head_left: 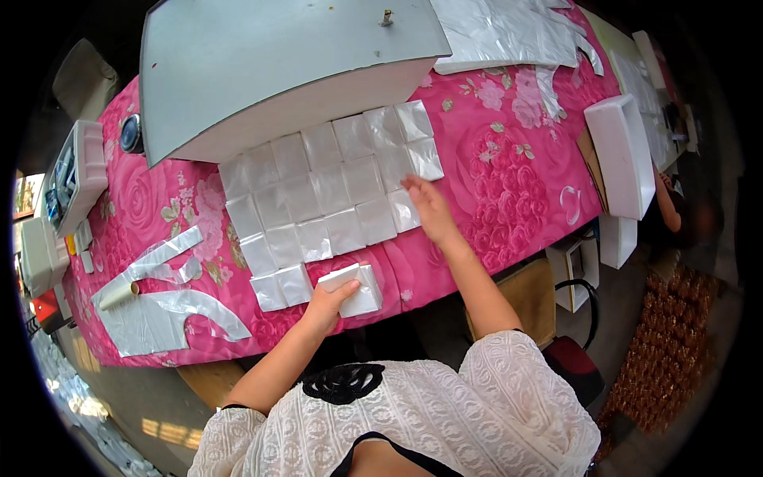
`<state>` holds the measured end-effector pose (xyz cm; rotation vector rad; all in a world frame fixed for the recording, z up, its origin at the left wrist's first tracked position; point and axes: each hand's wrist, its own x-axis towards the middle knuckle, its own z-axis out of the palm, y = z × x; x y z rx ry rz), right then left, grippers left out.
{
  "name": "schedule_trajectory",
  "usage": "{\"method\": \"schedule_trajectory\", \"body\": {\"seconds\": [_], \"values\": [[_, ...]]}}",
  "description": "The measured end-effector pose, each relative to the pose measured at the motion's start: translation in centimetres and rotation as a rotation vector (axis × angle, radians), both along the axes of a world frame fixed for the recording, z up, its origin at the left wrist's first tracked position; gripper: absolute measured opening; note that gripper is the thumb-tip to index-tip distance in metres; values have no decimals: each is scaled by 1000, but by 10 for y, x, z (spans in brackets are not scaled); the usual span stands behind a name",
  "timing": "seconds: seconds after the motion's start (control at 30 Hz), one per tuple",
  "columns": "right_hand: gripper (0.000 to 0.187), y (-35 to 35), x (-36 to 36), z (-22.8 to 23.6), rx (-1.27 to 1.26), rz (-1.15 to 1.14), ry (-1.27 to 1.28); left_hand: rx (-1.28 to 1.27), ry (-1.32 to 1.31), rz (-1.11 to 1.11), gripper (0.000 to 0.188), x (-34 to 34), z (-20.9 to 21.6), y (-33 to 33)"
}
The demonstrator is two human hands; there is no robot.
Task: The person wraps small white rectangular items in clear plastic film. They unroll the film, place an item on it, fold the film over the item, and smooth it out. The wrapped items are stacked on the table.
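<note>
Several flat, square, white packets with a plastic sheen lie edge to edge in rows on a pink flowered tablecloth. A small stack of similar white squares is gripped in my left hand at the near table edge, thumb on top. My right hand is over the right end of the rows, its fingers stretched out toward the packets. No object shows in it, though part of the palm is turned away. The shortest row, with only a few packets, lies nearest me, left of the stack.
A large grey-topped box stands behind the rows. Clear plastic bags and a small roll lie at left. More plastic sheets are piled at the far right. White foam boxes flank the right edge; a person sits beyond.
</note>
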<state>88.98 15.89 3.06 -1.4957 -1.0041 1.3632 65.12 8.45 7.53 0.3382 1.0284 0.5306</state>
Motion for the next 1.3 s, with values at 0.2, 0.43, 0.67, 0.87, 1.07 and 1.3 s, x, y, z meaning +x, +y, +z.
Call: {"method": "schedule_trajectory", "body": {"seconds": [0.2,0.43,0.67,0.87,1.07,1.3], "values": [[42,-119,-73,42,-242,193,541,10,59,183,41,17,15,6],[23,-127,-45,29,-305,-125,483,128,89,-152,39,38,5,2],[20,-89,76,-24,-412,-345,185,73,54,-329,36,20,-11,-16],[20,-63,98,-62,-538,-252,25,36,165,-316,31,-4,-13,-27],[38,-56,76,-62,-280,-132,-664,48,193,-270,30,-5,-10,-26],[46,-37,65,-45,-273,-75,-920,95,140,-250,30,1,-9,-23]]}}
